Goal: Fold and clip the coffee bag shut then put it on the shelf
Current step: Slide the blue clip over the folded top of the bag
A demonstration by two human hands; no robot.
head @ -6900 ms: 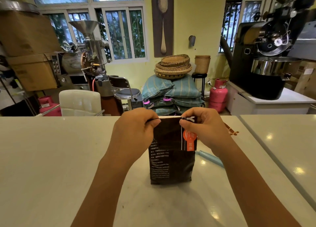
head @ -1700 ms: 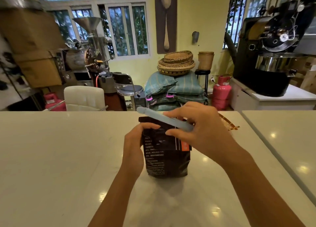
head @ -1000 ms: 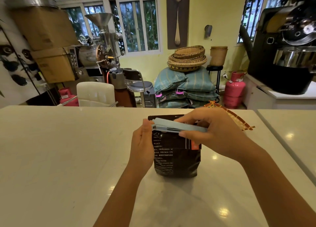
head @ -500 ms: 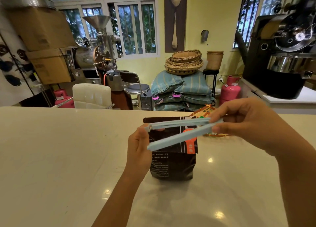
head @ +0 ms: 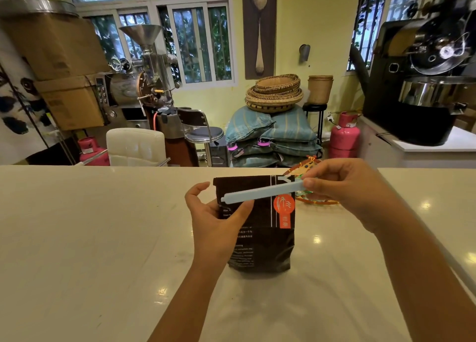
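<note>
A dark brown coffee bag (head: 265,241) with an orange label stands upright on the white counter (head: 90,238), its top flat and standing tall. My left hand (head: 213,225) grips the bag's left edge, thumb across the front and index finger lifted off. My right hand (head: 345,187) pinches the right end of a long light blue clip (head: 257,194). The clip lies slantwise in front of the bag's upper part, its free end pointing left, and looks like a single bar. I cannot tell whether it touches the bag.
A colourful woven mat (head: 306,166) lies on the counter behind the bag, to the right. Past the far counter edge stand a white chair (head: 135,145), a stool, stacked sacks with baskets (head: 273,94) and pink gas cylinders. A black roaster (head: 422,97) sits at right.
Half a second ago the clip was spread in a V with my left hand at its hinge end. Now my left hand is off the clip and on the bag; the clip shows as one bar.
</note>
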